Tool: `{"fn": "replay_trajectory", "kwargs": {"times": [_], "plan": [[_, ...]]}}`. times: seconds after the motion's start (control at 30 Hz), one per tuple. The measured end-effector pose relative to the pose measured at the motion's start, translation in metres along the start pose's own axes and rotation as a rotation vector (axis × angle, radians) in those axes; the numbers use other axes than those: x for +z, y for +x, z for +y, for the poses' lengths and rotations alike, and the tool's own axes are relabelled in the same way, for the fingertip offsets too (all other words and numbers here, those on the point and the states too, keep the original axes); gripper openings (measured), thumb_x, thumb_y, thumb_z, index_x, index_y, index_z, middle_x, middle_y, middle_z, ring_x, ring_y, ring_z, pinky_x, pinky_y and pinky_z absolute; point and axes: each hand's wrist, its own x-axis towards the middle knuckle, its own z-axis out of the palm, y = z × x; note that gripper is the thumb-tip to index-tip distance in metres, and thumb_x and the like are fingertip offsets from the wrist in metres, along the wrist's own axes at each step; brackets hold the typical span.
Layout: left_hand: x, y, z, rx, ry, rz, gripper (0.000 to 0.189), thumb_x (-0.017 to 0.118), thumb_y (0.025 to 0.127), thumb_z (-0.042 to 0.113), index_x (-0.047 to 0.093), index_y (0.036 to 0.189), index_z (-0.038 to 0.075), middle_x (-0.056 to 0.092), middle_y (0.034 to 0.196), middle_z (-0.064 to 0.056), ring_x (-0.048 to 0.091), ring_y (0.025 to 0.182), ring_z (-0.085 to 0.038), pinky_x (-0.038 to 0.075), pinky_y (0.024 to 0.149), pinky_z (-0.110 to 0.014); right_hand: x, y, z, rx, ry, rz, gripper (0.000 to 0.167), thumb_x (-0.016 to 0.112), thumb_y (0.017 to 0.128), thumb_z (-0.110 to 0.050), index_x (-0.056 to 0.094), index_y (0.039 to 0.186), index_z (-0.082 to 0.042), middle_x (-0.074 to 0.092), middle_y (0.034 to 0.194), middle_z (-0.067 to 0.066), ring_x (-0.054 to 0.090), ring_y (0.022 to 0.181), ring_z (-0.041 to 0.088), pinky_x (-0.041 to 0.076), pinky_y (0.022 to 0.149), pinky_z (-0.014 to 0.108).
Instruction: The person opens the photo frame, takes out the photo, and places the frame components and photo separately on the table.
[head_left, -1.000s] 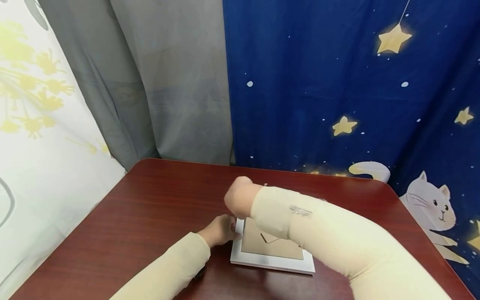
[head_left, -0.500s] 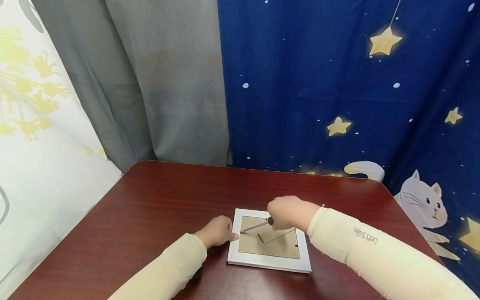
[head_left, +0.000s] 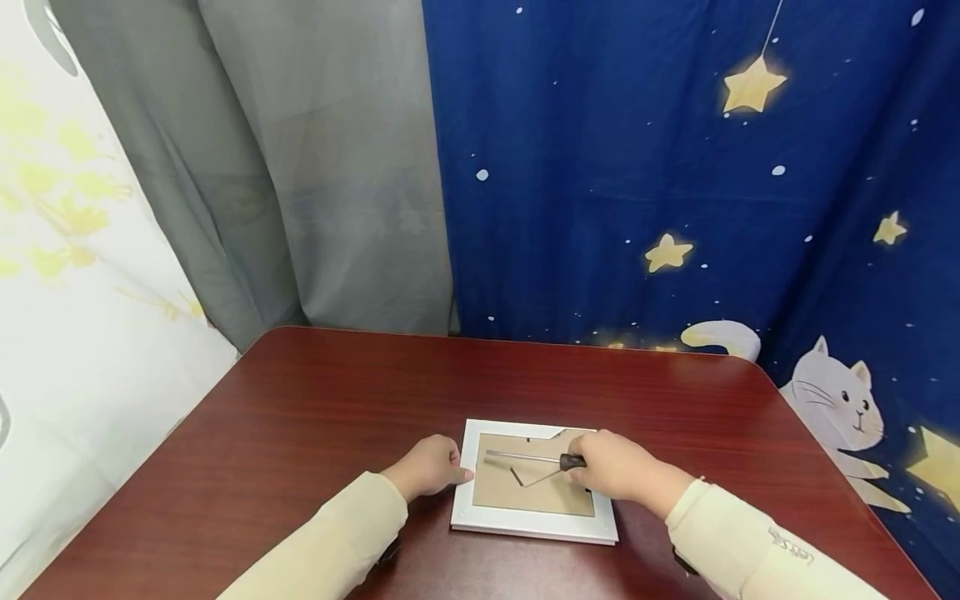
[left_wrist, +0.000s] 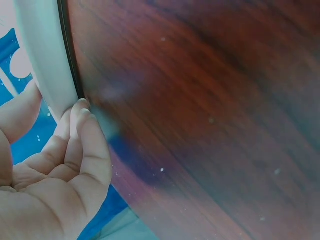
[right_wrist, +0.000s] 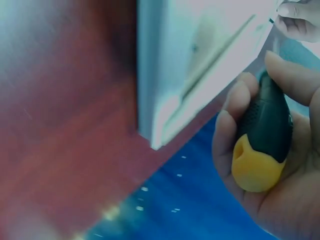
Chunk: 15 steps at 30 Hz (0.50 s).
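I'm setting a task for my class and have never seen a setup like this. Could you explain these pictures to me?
There is no machine: a person works with two bare hands, each acting as a grip. The wide view comes from a camera worn on the head, looking forward and down; the two close-ups come from cameras worn on the wrists. On the reddish-brown table lies a white frame, apparently a picture frame, with its brown backing facing up. The left grip pinches the frame's left edge. The right grip holds a screwdriver over the backing; the right-wrist view shows its black and yellow handle. Whether its tip touches the backing, I cannot tell.
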Motion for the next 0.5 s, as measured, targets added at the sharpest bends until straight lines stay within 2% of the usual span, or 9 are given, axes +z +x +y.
{"fn": "replay_trajectory", "kwargs": {"times": [0.13,0.3,0.5], "plan": [[0.002,-0.004,-0.001,0.004,-0.016,0.02,0.032,0.074,0.083,0.017,0.049,0.065,0.007,0.042,0.059,0.002,0.041,0.058,-0.012,0.036,0.053,-0.026,0.012,-0.008,0.011,-0.029,0.105,0.093,0.023,0.073,0.085,-0.018,0.055,0.071,-0.016,0.041,0.058,-0.01,0.036,0.054,0.005,0.032,0.051,0.022],[0.004,-0.007,0.0,0.022,-0.023,0.029,0.034,0.072,0.085,0.017,0.048,0.064,0.008,0.041,0.058,0.002,0.039,0.056,-0.012,0.034,0.052,-0.025,0.019,-0.021,0.022,-0.002,0.163,0.193,0.02,0.073,0.085,-0.023,0.057,0.074,-0.017,0.043,0.061,-0.011,0.037,0.056,0.003,0.034,0.053,0.022],[0.003,-0.01,0.001,0.015,-0.003,0.021,0.034,0.072,0.085,0.019,0.048,0.065,0.008,0.042,0.059,0.001,0.04,0.057,-0.013,0.035,0.052,-0.026,0.023,-0.04,0.031,0.066,0.205,0.228,0.01,0.071,0.086,-0.023,0.065,0.083,-0.016,0.048,0.066,-0.011,0.04,0.06,0.004,0.036,0.057,0.023]]}}
